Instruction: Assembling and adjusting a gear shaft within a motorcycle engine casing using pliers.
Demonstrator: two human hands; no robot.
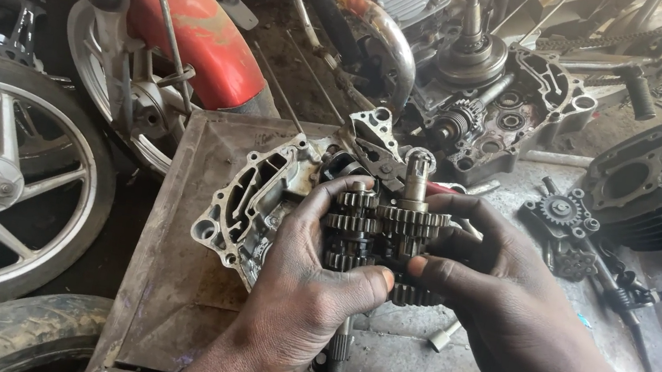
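Left hand (306,296) and right hand (498,298) both grip the gear cluster (386,229) at frame centre, closed around its two shafts. Keep both shafts parallel and the teeth meshed. The gears are dark, oily steel. The engine case (254,201) lies at 9 o'clock on the metal tray (175,294).

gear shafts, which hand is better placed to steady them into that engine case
Probably the left hand: it wraps the gear shafts from the side nearest the engine case, its grip spanning the cluster. The right hand supports from the far side.
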